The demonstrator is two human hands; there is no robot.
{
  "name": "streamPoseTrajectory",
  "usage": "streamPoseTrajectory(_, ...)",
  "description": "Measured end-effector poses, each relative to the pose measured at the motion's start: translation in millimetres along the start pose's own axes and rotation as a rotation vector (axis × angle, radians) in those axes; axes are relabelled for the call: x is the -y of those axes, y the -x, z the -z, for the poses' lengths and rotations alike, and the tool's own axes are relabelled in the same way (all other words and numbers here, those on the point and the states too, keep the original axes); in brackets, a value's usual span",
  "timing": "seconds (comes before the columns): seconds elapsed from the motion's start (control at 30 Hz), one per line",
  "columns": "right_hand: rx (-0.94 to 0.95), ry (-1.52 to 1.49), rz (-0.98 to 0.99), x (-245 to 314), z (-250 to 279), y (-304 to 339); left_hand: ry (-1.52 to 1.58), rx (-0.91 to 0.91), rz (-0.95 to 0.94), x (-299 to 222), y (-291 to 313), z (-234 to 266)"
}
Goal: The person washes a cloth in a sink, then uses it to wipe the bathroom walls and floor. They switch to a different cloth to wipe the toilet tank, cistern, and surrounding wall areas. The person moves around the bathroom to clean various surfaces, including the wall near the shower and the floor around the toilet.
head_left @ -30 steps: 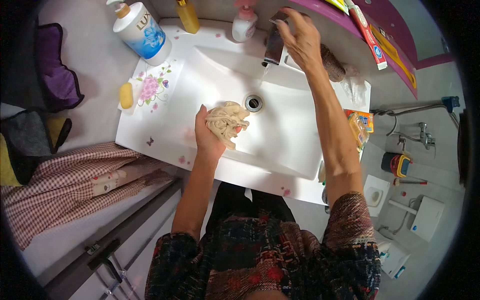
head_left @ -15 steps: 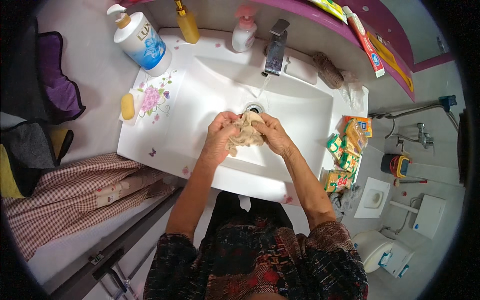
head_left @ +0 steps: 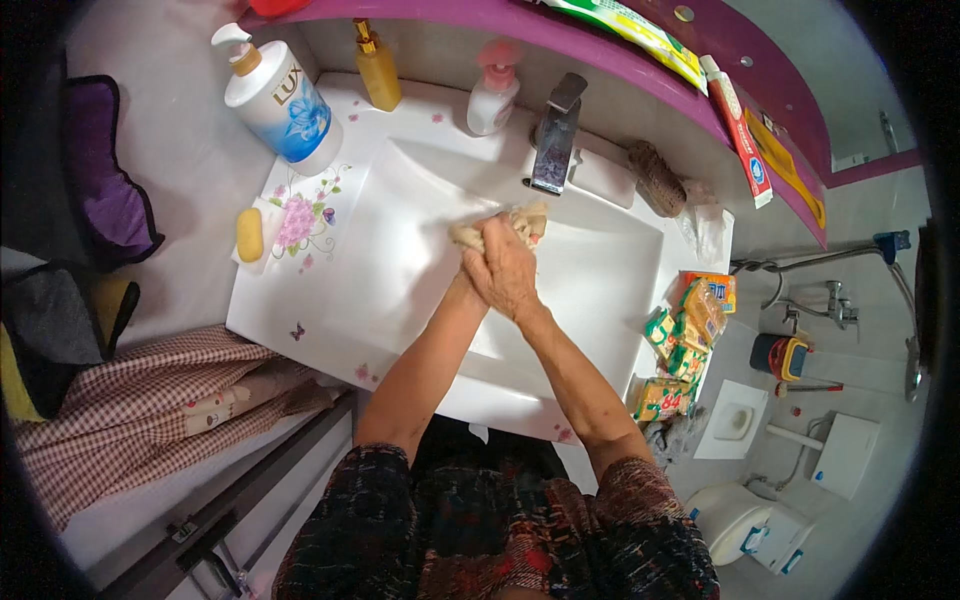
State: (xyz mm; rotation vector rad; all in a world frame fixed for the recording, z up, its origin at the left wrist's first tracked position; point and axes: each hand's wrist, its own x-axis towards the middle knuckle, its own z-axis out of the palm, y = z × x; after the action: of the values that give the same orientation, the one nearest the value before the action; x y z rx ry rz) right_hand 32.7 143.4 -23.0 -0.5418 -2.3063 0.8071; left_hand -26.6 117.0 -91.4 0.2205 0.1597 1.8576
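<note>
With grip closed, the gathered beige cloth (head_left: 528, 220) is being held by both hands (head_left: 508, 272) over the basin (head_left: 600, 285). Squeezing is seemingly being done, not yet finished.

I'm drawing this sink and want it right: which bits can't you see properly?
All in the head view:
- Most of the left hand: behind the right hand.
- Middle of the beige cloth: covered by the hands.
- Part of the sink: behind the hands and cloth.
- The red thing at the top: cut off by the picture's edge, so I can't tell what it is.
</note>
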Motion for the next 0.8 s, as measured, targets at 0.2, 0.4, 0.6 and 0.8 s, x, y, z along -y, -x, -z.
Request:
streamPoseTrajectory(0.2,0.115,0.168,-0.474,-77.1,26.4,-48.8,-0.18,-0.543,0.002,14.3,-1.3,-65.9)
streamPoseTrajectory(0.4,0.007,0.061,-0.282,-31.2,-6.7,-12.3,-0.023,-0.217,-0.043,2.0,-3.3,5.1)
streamPoseTrajectory(0.6,0.107,0.219,-0.244,-60.0,13.0,-29.4,-0.272,-0.705,0.073,12.5,0.3,-42.7)
streamPoseTrajectory(0.8,-0.185,-1.034,-0.817,-85.7,51.5,-32.7,-0.251,-0.808,-0.101,-17.8,11.0,-27.0)
